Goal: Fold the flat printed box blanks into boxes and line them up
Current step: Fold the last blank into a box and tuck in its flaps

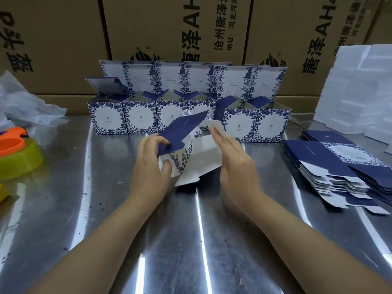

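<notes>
Cartons [169, 28] beyond read "唐泽 AH", L hand [151, 164] pinches blank [197, 164], navy flap [184, 128] tilted up-right, R hand [235, 164] flat on it.

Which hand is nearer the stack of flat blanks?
Right. The right hand presses a flap of the half-folded box, apart from the stack of flat blanks lying to its right. The left hand grips the box's other side, farther off.

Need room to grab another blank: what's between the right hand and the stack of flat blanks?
Only bare metal table lies between the right hand, fingers straight on the half-folded box, and the stack of flat blanks, as the head view shows.
</notes>
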